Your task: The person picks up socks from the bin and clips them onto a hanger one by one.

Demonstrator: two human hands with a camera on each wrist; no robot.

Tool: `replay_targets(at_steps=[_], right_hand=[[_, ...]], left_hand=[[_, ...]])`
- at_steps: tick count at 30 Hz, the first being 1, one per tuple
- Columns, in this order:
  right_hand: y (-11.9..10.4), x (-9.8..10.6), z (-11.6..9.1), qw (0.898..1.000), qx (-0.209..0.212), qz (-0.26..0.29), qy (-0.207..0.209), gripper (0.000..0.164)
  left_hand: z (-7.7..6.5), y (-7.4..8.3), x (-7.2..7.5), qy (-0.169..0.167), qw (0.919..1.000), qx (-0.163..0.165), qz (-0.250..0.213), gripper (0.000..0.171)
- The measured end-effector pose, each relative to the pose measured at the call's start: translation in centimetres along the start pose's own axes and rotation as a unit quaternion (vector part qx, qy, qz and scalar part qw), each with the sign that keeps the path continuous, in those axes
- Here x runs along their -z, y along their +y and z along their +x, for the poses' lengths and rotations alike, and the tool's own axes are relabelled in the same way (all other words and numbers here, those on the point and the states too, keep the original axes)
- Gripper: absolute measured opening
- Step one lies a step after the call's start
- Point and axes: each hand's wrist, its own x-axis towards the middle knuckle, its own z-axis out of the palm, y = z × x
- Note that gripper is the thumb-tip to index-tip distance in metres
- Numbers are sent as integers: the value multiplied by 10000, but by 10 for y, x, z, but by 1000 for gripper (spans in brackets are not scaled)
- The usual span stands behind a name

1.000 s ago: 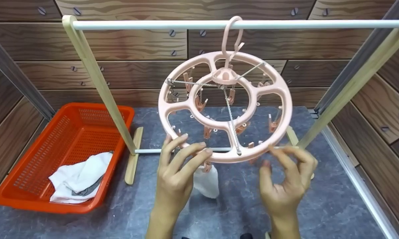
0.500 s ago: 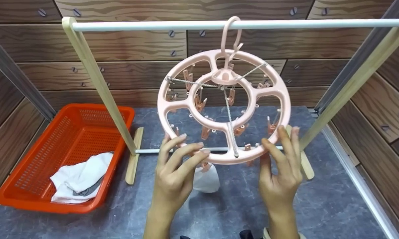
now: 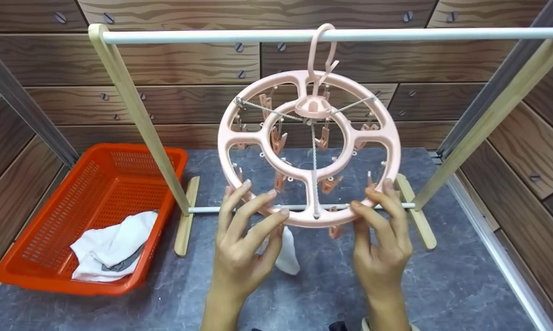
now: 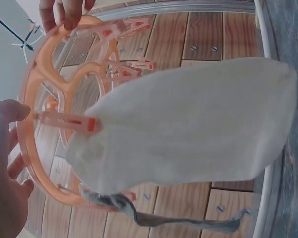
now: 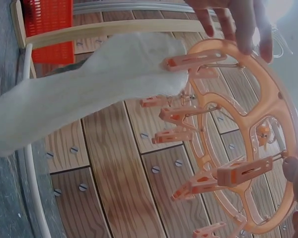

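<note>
A pink round clip hanger (image 3: 392, 151) hangs by its hook from a white rail, its near edge tilted down. My left hand (image 3: 242, 248) holds the front left of its rim, fingers over the top. At the front right, my right hand (image 3: 379, 243) grips the same rim between fingers and thumb. A white sock (image 4: 188, 129) dangles from a peg (image 4: 69, 121) close to my left hand. Behind it in the left wrist view hangs a strip of grey cloth (image 4: 164, 220). Other pegs, such as one peg (image 5: 246, 171) near my right thumb, hold nothing.
The white rail (image 3: 202, 36) runs between the wooden posts (image 3: 138, 110) of a drying stand. To the left, an orange basket (image 3: 23, 271) contains white cloth (image 3: 115, 243) with a grey patch. A lower bar (image 3: 205, 209) crosses near the grey tabletop.
My right hand has come from the rim's right side onto its front right and taken hold, then moved left. The hanger has turned, its front spoke shifting left. My left hand stays on the rim.
</note>
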Motion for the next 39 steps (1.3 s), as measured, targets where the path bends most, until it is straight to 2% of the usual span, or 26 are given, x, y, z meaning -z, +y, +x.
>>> replay_targets(at_steps=[5,15,22,33,39], right_hand=[[-3,-1,-1,9998,108,-116,-76,24],[-12,-5,-4,9993,299,-168,-122,24],[-21,-11,-6,9986,461,-245,25,22],[-29,-22,-10,9961,763,-117,422,21],[-34,-24,-11,9942,887,-15,601,21]], left_hand=[[4,7,-1,116,9997,-164,121,21],[6,18,-7,-28,9988,-391,286,36],[3,19,-13,-222,9987,-279,352,33],[-4,14,-16,-290,9979,-42,571,26],[-3,12,-18,-24,9984,-110,563,23]])
